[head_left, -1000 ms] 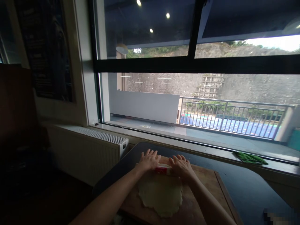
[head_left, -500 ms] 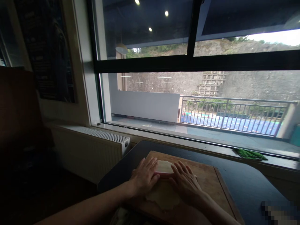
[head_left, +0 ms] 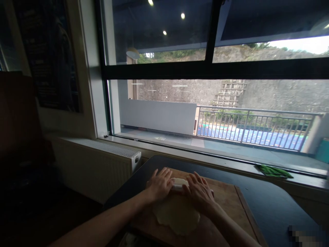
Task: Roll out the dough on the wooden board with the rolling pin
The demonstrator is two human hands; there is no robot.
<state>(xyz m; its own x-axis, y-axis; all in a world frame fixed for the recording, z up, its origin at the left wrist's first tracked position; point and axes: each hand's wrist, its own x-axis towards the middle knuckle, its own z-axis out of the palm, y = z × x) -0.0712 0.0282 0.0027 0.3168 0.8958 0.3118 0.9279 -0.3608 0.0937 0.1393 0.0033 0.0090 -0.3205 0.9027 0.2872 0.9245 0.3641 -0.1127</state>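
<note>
A flattened sheet of pale dough [head_left: 178, 214] with an uneven edge lies on a wooden board [head_left: 226, 195]. Across its far part runs a rolling pin [head_left: 178, 187], of which a whitish stretch shows between my hands. My left hand [head_left: 160, 185] rests flat over the pin's left part, fingers stretched out. On the right part lies my right hand [head_left: 199, 188], its fingers also extended and slightly spread. Both palms press from above instead of wrapping around the pin. Much of the pin is hidden under them.
The board sits on a dark table [head_left: 269, 202] with rounded corners. Beyond it, a green cloth [head_left: 273, 171] lies on the windowsill [head_left: 205, 158]. A white radiator [head_left: 102, 164] stands to the left. At the lower right, a blurred, pixelated object [head_left: 305, 236] touches the table's edge.
My hands and the rolling pin have moved slightly away from me. The pin has turned: a pinkish-red strip that showed before is now whitish. More dough shows on the near side.
</note>
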